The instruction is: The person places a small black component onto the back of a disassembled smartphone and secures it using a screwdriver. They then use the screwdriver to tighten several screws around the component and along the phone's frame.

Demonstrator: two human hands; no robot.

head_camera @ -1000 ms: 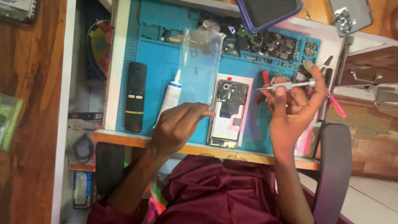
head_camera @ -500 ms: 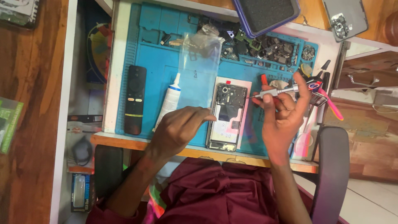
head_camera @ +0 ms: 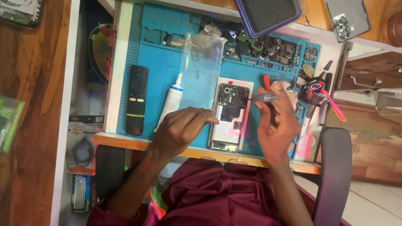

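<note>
Lowered from where it had hovered off to the side half a second earlier, the right hand [head_camera: 274,125] had brought its silver screwdriver [head_camera: 264,98] across so that the tip sat at the upper right edge of the opened phone [head_camera: 228,117], fingers pinched around the shaft. Meanwhile the left hand [head_camera: 180,129] had hardly shifted — it lay flat on the blue work mat [head_camera: 163,62] with its fingertips pressed against the phone's left edge, gripping nothing, only steadying it. That phone lay back-open near the mat's front edge, on a pale sheet, between the two hands. To do this step well, in my judgement, the driver should stand square on the screw head with light downward pressure while the left fingers keep the frame from sliding — a tilted tip could slip onto the board. Around it: a clear plastic bag [head_camera: 201,67] lying upright of the phone, a white glue tube [head_camera: 169,104] with a blue band beside a black remote [head_camera: 137,98], a dark tray with a purple rim [head_camera: 268,14] at the top, a green-labelled packet [head_camera: 10,123] on the wooden surface far left, and a small blue-and-white box [head_camera: 79,192] low at the left.
</note>
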